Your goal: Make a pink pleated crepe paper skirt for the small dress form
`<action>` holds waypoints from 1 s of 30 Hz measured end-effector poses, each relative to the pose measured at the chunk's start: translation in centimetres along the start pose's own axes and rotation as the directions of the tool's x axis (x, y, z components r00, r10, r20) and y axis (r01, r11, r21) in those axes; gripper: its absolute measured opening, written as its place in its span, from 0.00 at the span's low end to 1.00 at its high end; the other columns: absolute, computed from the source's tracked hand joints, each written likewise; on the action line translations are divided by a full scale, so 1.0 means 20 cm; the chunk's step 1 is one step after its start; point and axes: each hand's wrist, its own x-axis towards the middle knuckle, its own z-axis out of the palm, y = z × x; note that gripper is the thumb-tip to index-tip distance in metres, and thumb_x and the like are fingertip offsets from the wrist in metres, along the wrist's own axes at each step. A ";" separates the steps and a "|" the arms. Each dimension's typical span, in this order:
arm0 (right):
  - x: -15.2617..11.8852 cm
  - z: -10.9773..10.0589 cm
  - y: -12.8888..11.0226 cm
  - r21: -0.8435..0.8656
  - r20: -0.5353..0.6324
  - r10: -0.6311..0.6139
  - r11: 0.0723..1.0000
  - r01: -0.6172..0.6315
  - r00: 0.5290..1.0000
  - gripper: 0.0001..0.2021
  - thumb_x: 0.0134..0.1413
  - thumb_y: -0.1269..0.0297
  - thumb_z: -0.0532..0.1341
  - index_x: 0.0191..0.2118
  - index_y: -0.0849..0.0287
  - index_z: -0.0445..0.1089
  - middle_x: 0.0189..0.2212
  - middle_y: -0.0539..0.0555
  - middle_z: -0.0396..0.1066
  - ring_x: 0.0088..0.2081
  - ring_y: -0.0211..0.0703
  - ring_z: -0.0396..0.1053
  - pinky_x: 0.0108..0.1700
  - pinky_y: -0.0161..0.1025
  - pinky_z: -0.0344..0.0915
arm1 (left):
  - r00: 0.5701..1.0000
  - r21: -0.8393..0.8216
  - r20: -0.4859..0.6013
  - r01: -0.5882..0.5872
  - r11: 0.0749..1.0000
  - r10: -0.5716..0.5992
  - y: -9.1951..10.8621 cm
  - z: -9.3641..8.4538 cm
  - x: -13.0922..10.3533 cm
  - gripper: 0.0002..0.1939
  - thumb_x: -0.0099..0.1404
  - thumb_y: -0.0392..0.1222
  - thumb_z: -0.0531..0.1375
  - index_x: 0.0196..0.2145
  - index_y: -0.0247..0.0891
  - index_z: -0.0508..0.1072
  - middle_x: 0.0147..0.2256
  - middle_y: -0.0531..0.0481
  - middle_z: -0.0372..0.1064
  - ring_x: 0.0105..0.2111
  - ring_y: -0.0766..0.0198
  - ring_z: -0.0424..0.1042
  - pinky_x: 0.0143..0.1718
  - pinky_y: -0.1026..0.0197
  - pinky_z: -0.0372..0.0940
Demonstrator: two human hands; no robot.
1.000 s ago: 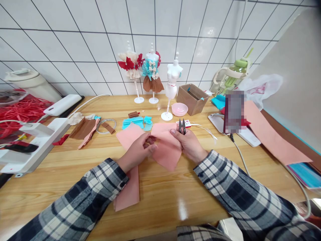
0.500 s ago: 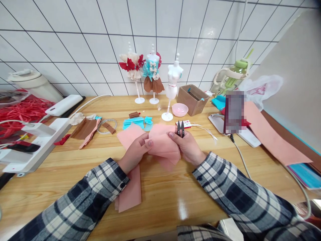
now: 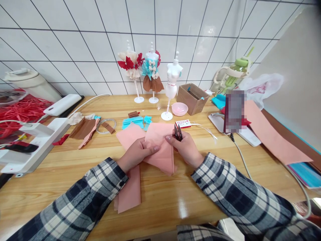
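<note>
Between my hands is a folded piece of pink crepe paper [image 3: 160,155], raised a little above the table. My left hand [image 3: 136,152] pinches its left side, thumb on top. With thumb and fingers my right hand [image 3: 185,147] grips its upper right edge. Small black thread snips [image 3: 178,131] also sit in the right hand, blades pointing up and away and slightly apart. Under my left hand and wrist lies another pink crepe paper strip [image 3: 130,197], partly hidden by the hand and sleeve.
Behind stand two dressed mini mannequins [image 3: 135,87] [image 3: 152,83], a bare one [image 3: 173,75], a pink bowl [image 3: 180,108] and a cardboard box [image 3: 193,98]. Blue paper pieces [image 3: 132,123] lie nearer. A power strip [image 3: 37,144] is left; a phone [image 3: 235,112] on a stand is right.
The held pink paper has turned and now hangs flatter, its lower corner pointing down to the right. The snips in my right hand have tilted left.
</note>
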 end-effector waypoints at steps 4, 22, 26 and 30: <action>0.00 0.00 0.02 -0.041 -0.005 0.011 0.999 -0.011 1.000 0.19 0.42 0.49 0.69 0.27 0.58 0.63 0.21 0.45 0.59 0.25 0.36 0.57 0.29 0.35 0.56 | 0.999 -0.134 0.013 -0.032 0.990 0.034 -0.03 -0.01 0.01 0.21 0.55 0.49 0.68 0.44 0.36 0.77 0.42 0.45 0.78 0.43 0.53 0.75 0.49 0.53 0.67; 0.06 -0.11 -0.03 -0.570 0.245 0.055 0.816 0.098 0.968 0.33 0.65 0.41 0.41 0.23 0.59 0.68 0.18 0.49 0.61 0.24 0.37 0.61 0.31 0.35 0.56 | 0.959 -0.104 -0.271 -0.118 0.988 0.086 -0.02 -0.10 0.04 0.23 0.53 0.46 0.70 0.45 0.36 0.72 0.43 0.44 0.78 0.40 0.55 0.77 0.41 0.57 0.71; 0.08 -0.14 -0.03 -0.691 0.232 0.068 0.713 0.115 0.970 0.33 0.67 0.45 0.40 0.17 0.58 0.62 0.17 0.50 0.65 0.23 0.37 0.62 0.30 0.36 0.55 | 0.964 0.106 -0.243 -0.089 0.990 0.113 -0.01 -0.07 0.02 0.25 0.51 0.48 0.71 0.44 0.36 0.72 0.44 0.45 0.77 0.46 0.52 0.74 0.47 0.54 0.69; 0.08 -0.16 -0.04 -0.719 0.239 0.075 0.683 0.125 0.968 0.32 0.68 0.49 0.41 0.17 0.58 0.64 0.18 0.51 0.68 0.24 0.38 0.65 0.33 0.36 0.57 | 0.952 0.223 -0.259 -0.107 0.969 0.164 0.00 -0.07 0.02 0.26 0.54 0.51 0.69 0.46 0.36 0.71 0.48 0.45 0.75 0.48 0.51 0.72 0.49 0.54 0.67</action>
